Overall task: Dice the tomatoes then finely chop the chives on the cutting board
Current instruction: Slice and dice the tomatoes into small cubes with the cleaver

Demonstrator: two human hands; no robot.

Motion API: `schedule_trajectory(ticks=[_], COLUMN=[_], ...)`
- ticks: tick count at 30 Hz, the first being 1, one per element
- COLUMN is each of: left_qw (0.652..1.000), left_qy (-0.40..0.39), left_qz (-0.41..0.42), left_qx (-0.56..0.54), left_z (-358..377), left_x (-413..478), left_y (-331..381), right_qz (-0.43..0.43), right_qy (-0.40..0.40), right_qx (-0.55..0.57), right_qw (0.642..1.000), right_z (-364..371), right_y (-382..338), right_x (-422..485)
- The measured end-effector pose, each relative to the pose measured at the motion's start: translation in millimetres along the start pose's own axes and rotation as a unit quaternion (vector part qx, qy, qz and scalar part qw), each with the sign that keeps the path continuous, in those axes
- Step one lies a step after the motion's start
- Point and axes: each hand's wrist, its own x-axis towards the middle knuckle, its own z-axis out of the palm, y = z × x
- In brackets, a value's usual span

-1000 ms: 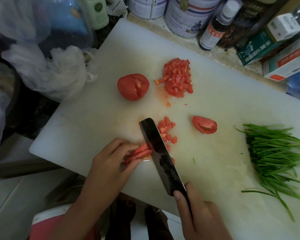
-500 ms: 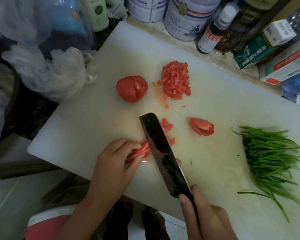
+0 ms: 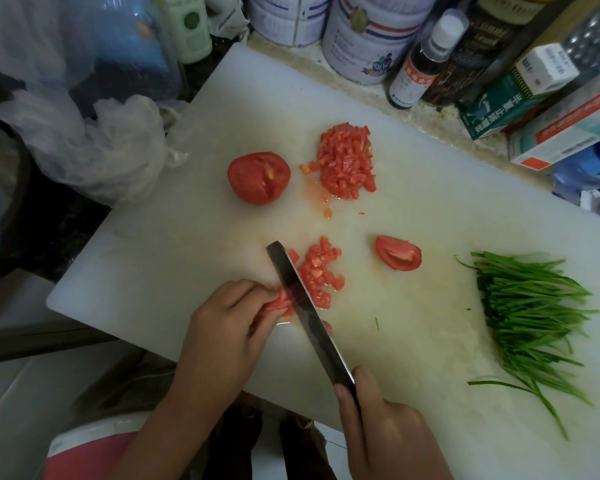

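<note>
On the white cutting board [image 3: 187, 258] the chives [image 3: 530, 317] lie uncut at the right edge, as they did a second ago. The left hand [image 3: 222, 327] still pinches the tomato strips [image 3: 279, 303], now a shorter stub. The right hand [image 3: 385, 431] stays wrapped round the handle of the knife [image 3: 305, 306], whose blade is down against that stub. The small heap [image 3: 317, 271] of dice just right of the blade has grown. We judge this piece nearly diced and the chives not yet begun. We count one board, one bundle of chives, one knife, one tomato half [image 3: 258, 178], two heaps of dice with the larger heap [image 3: 347, 161] beside the half, one wedge [image 3: 398, 258] between small heap and chives, and one stub of strips
</note>
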Motion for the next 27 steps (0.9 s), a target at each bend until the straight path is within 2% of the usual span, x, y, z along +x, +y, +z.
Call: schedule_trajectory(ticks=[7, 9, 11, 14, 20, 24, 27], left_qw=[1.000, 0.998, 0.996, 0.994, 0.985, 0.987, 0.991], left_qy=[0.008, 0.001, 0.005, 0.025, 0.029, 0.007, -0.009], left_qz=[0.002, -0.022, -0.047, -0.063, -0.112, -0.108, -0.081], left_qx=[-0.018, -0.050, -0.079, -0.090, -0.127, -0.122, -0.110], left_z=[2, 0, -1, -1, -2, -3, -5], left_x=[-3, -2, -2, -2, -3, -4, -6], left_y=[-1, 0, 1, 3, 5, 2, 1], right_qz=[0.034, 0.024, 0.008, 0.028, 0.017, -0.025, -0.025], right_qy=[-0.030, -0.052, -0.037, -0.069, -0.023, 0.050, 0.053], right_qx=[-0.056, -0.029, 0.002, 0.025, 0.022, 0.061, 0.077], right_qw=[0.997, 0.998, 0.999, 0.997, 0.999, 0.997, 0.995], right_z=[9, 7, 9, 11, 6, -7, -12], right_y=[-9, -10, -7, 0, 10, 12, 9], right_x=[18, 31, 35, 24, 9, 10, 6])
